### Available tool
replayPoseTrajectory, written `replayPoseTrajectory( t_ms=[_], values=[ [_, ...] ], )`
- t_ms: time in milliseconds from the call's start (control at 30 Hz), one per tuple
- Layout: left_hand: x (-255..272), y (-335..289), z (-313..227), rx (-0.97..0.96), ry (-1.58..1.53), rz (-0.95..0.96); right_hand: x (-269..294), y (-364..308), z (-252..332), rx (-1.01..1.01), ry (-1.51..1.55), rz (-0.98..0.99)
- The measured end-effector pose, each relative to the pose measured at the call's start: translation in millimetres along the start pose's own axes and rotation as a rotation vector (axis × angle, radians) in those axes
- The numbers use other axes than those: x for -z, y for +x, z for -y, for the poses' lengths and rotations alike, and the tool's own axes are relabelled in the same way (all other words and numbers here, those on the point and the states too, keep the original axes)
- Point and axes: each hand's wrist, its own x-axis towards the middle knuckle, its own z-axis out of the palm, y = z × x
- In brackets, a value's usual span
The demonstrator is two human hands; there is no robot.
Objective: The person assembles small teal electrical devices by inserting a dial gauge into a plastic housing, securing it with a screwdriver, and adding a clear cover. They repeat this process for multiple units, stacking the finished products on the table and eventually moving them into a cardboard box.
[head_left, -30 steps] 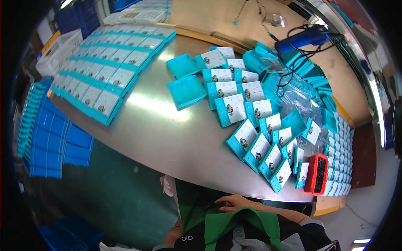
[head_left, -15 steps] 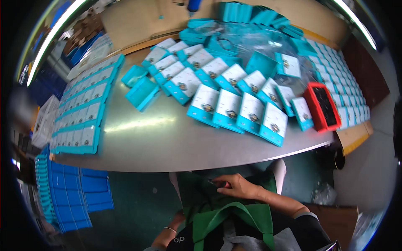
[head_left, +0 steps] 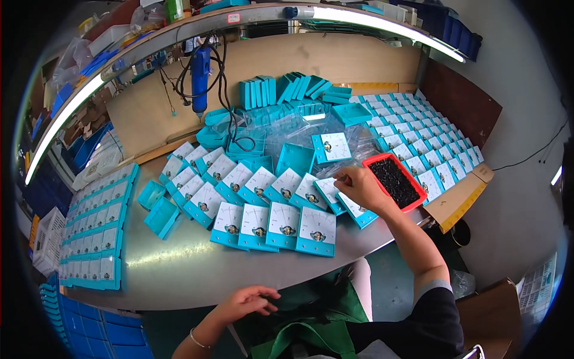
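My right hand (head_left: 363, 188) reaches over the right end of the rows of analog panel meters (head_left: 315, 231), which have white dial faces and teal cases. Its fingers are bent and pinched together above a meter (head_left: 328, 190); whatever they hold is too small or hidden. Just right of this hand stands a red tray (head_left: 420, 201) filled with small black parts (head_left: 392, 181). My left hand (head_left: 250, 301) hovers near the table's front edge, fingers loosely stretched, holding nothing. One meter (head_left: 333, 147) lies behind the right hand, beside an open teal case (head_left: 295, 160).
Meters in dense rows fill a board on the right (head_left: 439, 146) and a teal tray on the left (head_left: 95, 230). Empty teal cases (head_left: 258, 93) and clear plastic bags lie at the back. A blue power screwdriver (head_left: 201, 78) hangs above, its cable looping down.
The view has tilted up. My right hand has gone from my lap to the meters by the red tray; its red-handled tool is no longer seen. My left hand has risen toward the table edge.
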Motion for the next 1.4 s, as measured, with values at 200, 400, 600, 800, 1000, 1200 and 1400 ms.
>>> replayPoseTrajectory(
  t_ms=[200, 400, 600, 800, 1000, 1200, 1400],
  values=[
    [8.3, 106.9, -0.9, -0.166, 0.064, -0.025, -63.8, 117.0, -31.4, 0.154, -0.385, -0.069],
    [15.7, 113.9, -4.9, -0.157, -0.130, 0.002, -97.6, 178.1, -72.9, 0.052, -0.528, -0.077],
    [12.5, 117.9, 6.6, -0.243, 0.180, 0.168, -100.4, 189.8, -92.8, 0.003, -0.647, -0.029],
    [10.8, 110.5, -3.1, -0.189, 0.041, 0.053, -66.7, 156.4, -49.1, 0.065, -0.405, -0.052],
    [15.2, 114.8, -1.5, -0.172, 0.082, 0.097, -12.6, 104.1, -71.7, -0.220, -0.506, 0.263],
    [16.8, 121.3, -4.9, -0.205, -0.012, 0.055, -17.0, 103.3, -111.7, -0.226, -0.400, 0.221],
    [14.9, 86.1, -3.6, -0.190, -0.272, -0.152, 10.0, 71.2, -26.1, 0.006, -0.557, 0.049]
  ],
)
